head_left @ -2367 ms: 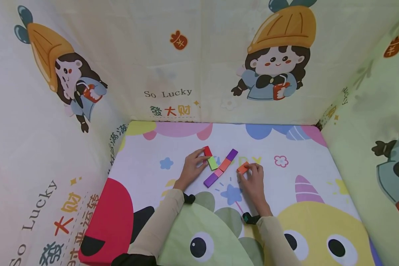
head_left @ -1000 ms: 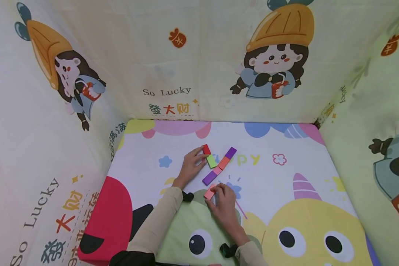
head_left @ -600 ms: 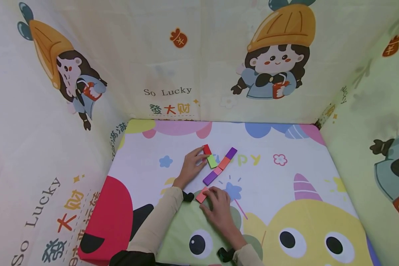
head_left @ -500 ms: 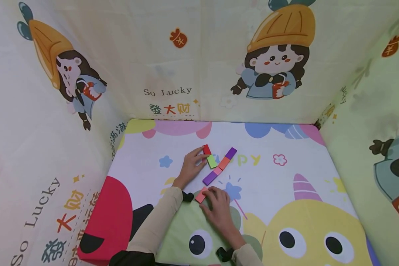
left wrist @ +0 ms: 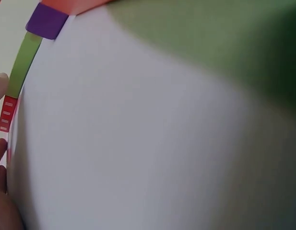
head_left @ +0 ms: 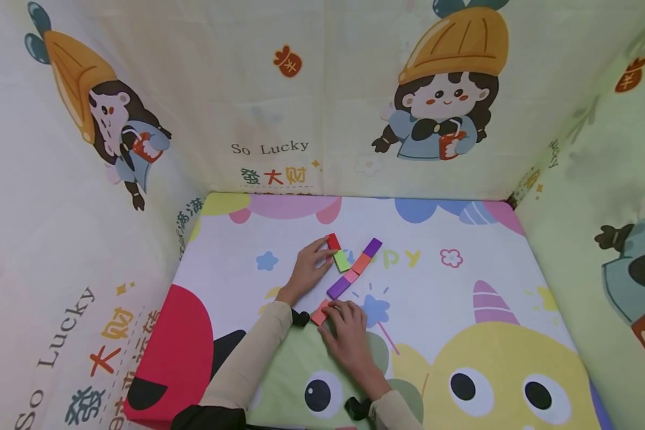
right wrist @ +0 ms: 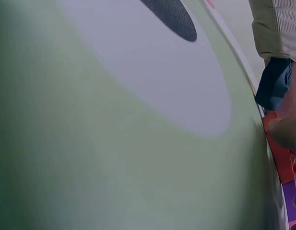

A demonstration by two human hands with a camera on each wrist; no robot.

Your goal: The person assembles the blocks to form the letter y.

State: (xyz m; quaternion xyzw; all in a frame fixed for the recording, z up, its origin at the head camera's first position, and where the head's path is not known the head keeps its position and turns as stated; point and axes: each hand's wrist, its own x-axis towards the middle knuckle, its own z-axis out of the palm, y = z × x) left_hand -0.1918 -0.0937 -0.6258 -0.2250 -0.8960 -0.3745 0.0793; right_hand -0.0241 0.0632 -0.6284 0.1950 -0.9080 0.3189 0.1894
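Observation:
My left hand (head_left: 309, 266) reaches in from the left, its fingertips touching the red block (head_left: 332, 240) and green block (head_left: 341, 261), which stand end to end. In the left wrist view the red block (left wrist: 7, 115) shows pale rectangular marks. My right hand (head_left: 349, 334) pinches an orange-red block (head_left: 319, 314) between thumb and fingers, close to the near end of the slanting row. That row runs from a near purple block (head_left: 338, 287) through a pink block (head_left: 351, 276) and an orange block (head_left: 361, 263) to a far purple block (head_left: 373, 246).
A table (head_left: 408, 286) with a printed cartoon cover bears the blocks. Patterned cloth walls (head_left: 322, 107) rise at its back and sides. A dark wrist device (head_left: 357, 408) sits at the right sleeve, another wrist device (head_left: 300, 318) at the left.
My right hand has come from the right of the row to its near end, then shifted slightly left and away with the orange-red block. My left hand stays at the red and green blocks.

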